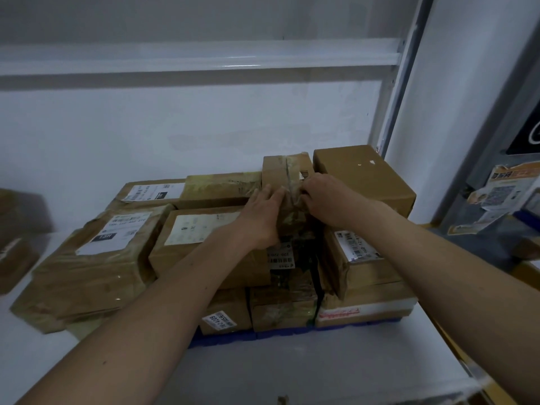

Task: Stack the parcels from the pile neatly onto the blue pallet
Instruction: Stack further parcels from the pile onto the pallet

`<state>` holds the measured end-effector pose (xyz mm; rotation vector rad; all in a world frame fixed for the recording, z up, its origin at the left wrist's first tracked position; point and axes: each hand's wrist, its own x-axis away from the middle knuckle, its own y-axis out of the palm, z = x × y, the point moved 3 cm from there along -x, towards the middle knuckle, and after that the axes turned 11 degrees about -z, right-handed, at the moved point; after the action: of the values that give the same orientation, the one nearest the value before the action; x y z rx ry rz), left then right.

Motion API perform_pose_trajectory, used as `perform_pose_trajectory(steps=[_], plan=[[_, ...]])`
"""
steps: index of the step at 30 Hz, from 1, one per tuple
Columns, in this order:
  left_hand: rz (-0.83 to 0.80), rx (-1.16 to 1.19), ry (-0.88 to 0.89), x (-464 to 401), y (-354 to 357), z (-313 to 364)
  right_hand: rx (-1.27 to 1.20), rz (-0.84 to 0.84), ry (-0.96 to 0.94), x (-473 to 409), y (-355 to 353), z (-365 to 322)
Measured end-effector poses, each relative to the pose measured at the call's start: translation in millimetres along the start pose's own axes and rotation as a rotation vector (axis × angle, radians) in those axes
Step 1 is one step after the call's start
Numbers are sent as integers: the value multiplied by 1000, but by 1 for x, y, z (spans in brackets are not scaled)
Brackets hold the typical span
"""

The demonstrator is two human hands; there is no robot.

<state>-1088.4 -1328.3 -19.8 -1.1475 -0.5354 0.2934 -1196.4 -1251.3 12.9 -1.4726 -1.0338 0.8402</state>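
Note:
A stack of brown cardboard parcels covers the blue pallet (233, 337), whose edge shows only under the front boxes. A narrow taped parcel (285, 176) lies on top near the back, between a flat taped box (222, 185) and a plain box (362, 176). My left hand (260, 217) rests flat against the narrow parcel's left side. My right hand (327, 197) grips its right side, fingers curled over the tape. Labelled boxes (117, 238) fill the left and front of the stack.
A white wall with a horizontal rail (204, 58) stands right behind the stack. More parcels lie at the left edge (17, 229) and at the right (526, 247) below a door with stickers (496, 197). The floor in front is pale.

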Motion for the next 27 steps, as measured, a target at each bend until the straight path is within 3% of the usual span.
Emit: perform_pose_trajectory(steps=[6, 10, 18, 27], plan=[[158, 46, 22, 27, -20, -2, 98, 71, -112, 5, -13, -40], [257, 31, -60, 64, -26, -23, 156, 103, -265, 5, -8, -84], [354, -17, -453, 191, -3, -106, 155, 87, -694, 30, 36, -201], [275, 111, -812, 323, 59, -180, 83, -83, -909, 72, 94, -304]])
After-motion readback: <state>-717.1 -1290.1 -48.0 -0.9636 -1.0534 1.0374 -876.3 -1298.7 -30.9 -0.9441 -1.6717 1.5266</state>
